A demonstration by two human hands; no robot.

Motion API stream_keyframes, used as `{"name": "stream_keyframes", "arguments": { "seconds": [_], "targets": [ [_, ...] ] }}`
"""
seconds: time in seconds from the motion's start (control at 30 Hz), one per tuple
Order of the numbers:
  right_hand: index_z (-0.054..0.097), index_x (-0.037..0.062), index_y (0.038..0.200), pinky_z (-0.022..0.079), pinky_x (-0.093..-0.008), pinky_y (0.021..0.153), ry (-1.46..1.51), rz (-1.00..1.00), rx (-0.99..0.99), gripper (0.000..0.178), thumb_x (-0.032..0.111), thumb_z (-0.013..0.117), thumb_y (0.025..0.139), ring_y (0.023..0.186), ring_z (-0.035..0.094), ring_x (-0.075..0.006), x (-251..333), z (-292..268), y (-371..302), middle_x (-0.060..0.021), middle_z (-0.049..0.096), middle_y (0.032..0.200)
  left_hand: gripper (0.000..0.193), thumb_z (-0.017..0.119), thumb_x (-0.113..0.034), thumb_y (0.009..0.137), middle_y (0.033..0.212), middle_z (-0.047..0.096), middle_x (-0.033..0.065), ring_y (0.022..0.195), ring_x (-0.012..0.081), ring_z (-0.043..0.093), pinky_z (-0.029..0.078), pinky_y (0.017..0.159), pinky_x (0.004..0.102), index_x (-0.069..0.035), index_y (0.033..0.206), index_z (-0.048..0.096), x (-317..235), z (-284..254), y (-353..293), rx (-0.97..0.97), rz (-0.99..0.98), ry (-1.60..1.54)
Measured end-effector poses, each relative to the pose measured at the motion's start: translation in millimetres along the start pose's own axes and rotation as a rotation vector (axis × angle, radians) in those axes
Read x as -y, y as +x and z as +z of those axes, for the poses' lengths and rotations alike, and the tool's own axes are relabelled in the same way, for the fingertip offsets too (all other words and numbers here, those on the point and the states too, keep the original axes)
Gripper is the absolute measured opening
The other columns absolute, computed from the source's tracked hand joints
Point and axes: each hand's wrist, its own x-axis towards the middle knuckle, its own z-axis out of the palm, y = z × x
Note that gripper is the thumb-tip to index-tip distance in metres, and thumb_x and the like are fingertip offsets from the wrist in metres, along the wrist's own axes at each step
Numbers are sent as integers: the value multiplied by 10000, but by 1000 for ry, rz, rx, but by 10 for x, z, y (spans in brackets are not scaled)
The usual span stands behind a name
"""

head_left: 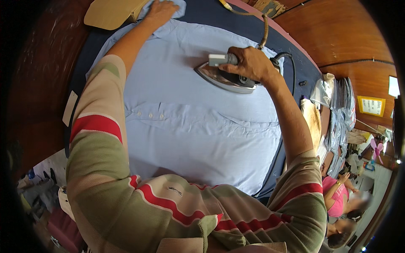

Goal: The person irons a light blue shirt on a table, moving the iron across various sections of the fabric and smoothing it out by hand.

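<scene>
A light blue shirt [185, 88] lies spread over the dark ironing table [211, 19], its buttoned placket running across the middle. My right hand [255, 63] is wrapped around the handle of a steam iron [230, 82], whose soleplate rests on the shirt's right part, the tip towards the left. A hose and a black cord trail from the iron's back. At the far left my left hand [161, 12] lies on a bunched end of the shirt, near its collar or sleeve; which one I cannot tell. Its fingers look partly spread on the cloth.
A tan cardboard piece [112, 12] stands at the far left edge. Folded, plastic-wrapped garments [344, 101] are stacked to the right, beside a cream cloth [311, 120]. Two people [337, 198] are at the lower right, one in a pink top. A wooden wall [337, 33] closes the far right.
</scene>
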Motion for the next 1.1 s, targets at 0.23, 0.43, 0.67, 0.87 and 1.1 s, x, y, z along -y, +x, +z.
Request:
{"name": "stream_keyframes", "arguments": {
  "seconds": [0.23,0.43,0.67,0.87,1.1],
  "targets": [
    [652,58,861,499,-392,612,-9,142,-15,552,593,590,742,672,638,-307,-20,-40,-134,-137,638,662,438,579,-268,790,1164,589,67,1094,246,544,406,889,433,-118,1199,541,-696,-393,221,-121,74,-257],
    [659,47,842,494,-395,599,38,124,-107,545,577,620,725,672,637,-305,-32,6,-117,-131,642,667,330,594,-315,804,976,627,109,946,256,591,443,784,384,-99,1054,587,-772,-440,269,434,48,-577],
    [668,51,861,505,-415,670,45,105,-156,525,554,601,724,737,634,-345,4,48,232,-169,651,752,301,537,-320,860,745,630,101,706,232,591,450,663,362,-33,848,626,-667,-93,508,360,104,-632],
    [668,70,994,500,-402,783,-56,324,-268,544,558,555,784,867,651,-319,-287,-39,875,-186,662,914,253,621,-269,776,822,625,60,788,183,567,435,720,344,-57,912,605,-330,-403,434,495,123,-592],
    [664,73,1009,495,-399,799,-36,265,-329,561,572,561,775,873,647,-327,-151,-64,1159,-194,657,928,306,660,-242,761,963,630,84,936,244,588,436,781,352,-97,1020,584,100,-301,172,451,24,-407]
  ]
}}
